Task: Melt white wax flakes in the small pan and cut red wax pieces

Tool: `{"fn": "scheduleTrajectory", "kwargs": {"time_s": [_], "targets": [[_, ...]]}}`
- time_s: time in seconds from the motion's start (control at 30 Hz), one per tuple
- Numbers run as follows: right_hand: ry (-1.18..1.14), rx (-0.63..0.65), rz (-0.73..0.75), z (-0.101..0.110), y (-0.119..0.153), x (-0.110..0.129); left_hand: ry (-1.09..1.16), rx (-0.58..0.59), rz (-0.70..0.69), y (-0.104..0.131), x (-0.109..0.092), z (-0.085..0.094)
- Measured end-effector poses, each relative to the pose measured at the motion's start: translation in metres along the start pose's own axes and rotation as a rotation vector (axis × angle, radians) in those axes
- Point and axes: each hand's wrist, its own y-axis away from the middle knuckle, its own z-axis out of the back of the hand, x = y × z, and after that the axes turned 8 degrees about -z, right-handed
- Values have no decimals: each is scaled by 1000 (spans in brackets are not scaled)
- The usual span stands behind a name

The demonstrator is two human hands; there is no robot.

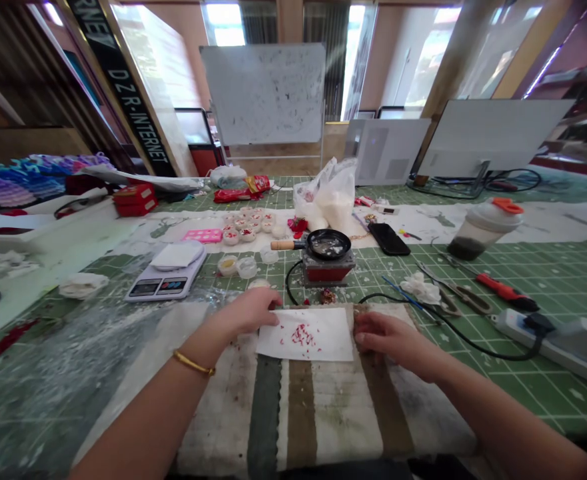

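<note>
A white sheet of paper [340, 333] lies on a striped cloth, with small red petal pieces [302, 335] gathered at its middle. My left hand [253, 311] is at the paper's upper left edge, thumb and fingers apart; whether the thumb presses on the sheet I cannot tell. Just off the paper's right edge rests my right hand [390, 337], its fingers loosely bent and apart, with nothing visible in them. Beyond the paper, a small black pan [328, 245] with a wooden handle sits on a little red-sided heater [328, 270].
A kitchen scale [167, 275] stands left, near small round cups [246, 268] and a pink mold [203, 235]. Behind the pan are plastic bags [336, 200]. A phone [389, 238], shaker bottle [487, 227], pliers [466, 297] and power strip [568, 343] lie right; a cable crosses the mat.
</note>
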Motion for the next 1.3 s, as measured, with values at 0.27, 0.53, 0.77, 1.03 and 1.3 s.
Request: {"fn": "scheduleTrajectory", "kwargs": {"time_s": [0.27, 0.53, 0.77, 1.03, 1.3], "targets": [[-90, -64, -57, -15, -7, 2, -18, -9, 93, 10, 15, -8], [-156, -121, -40, -28, -14, 5, 183, -27, 104, 25, 17, 2], [-159, -96, -11, -30, -18, 8, 298, -86, 154, 21, 23, -9], [-246, -72, -6, -26, -14, 12, 151, -283, 146, 18, 5, -7], [-153, -29, 15, -18, -16, 29, 492, -79, 268, 29, 9, -1]]}}
